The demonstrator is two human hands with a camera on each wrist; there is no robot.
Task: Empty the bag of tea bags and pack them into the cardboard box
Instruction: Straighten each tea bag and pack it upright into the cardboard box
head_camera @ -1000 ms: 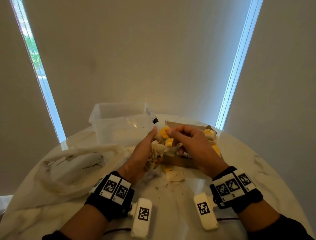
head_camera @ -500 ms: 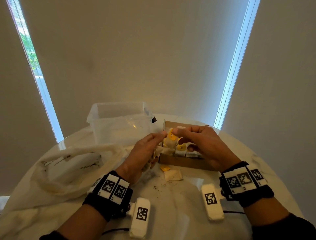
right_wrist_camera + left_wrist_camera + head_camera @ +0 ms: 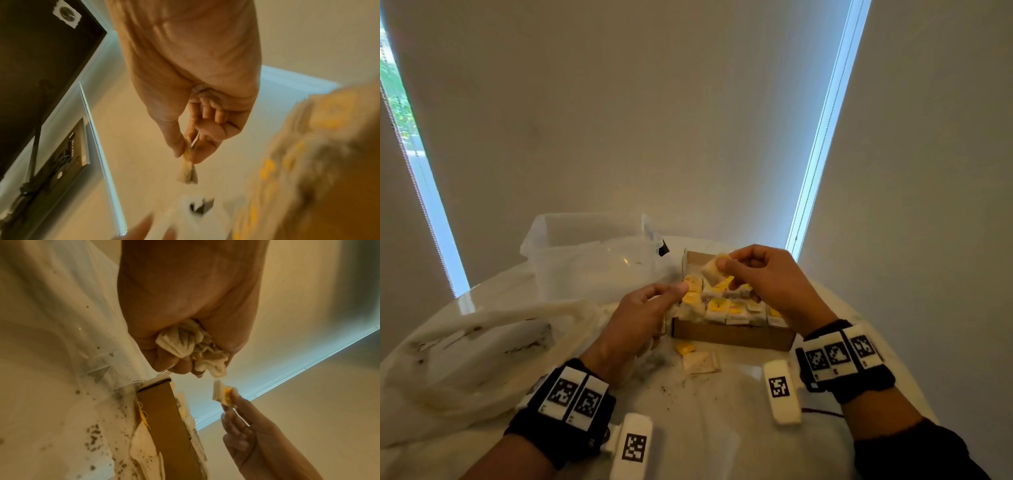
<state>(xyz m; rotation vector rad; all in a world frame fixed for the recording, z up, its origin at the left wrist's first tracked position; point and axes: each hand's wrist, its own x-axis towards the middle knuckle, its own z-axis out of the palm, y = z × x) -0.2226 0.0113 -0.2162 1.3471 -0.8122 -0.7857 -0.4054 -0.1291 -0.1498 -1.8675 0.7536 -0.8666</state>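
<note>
A brown cardboard box point(image 3: 732, 337) sits at the table's middle, packed with several tea bags with yellow tags point(image 3: 722, 305). My right hand point(image 3: 767, 274) is raised over the box and pinches one tea bag point(image 3: 714, 269) point(image 3: 188, 173) between thumb and forefinger. My left hand point(image 3: 643, 318) hovers at the box's left end, its fingers curled round a crumpled bunch of tea bags point(image 3: 191, 347). One loose tea bag point(image 3: 700, 361) with a yellow tag lies on the table in front of the box. The emptied plastic bag point(image 3: 469, 356) lies slack at the left.
A clear plastic tub point(image 3: 592, 253) stands behind the left hand, close to the box. Loose tea crumbs point(image 3: 674, 387) speckle the white round table point(image 3: 722, 428). Walls and window strips lie beyond the table's far edge.
My right hand has pulled one tea bag away from the left hand's bunch and lifted it up and right over the box. The left hand stayed by the box's left end.
</note>
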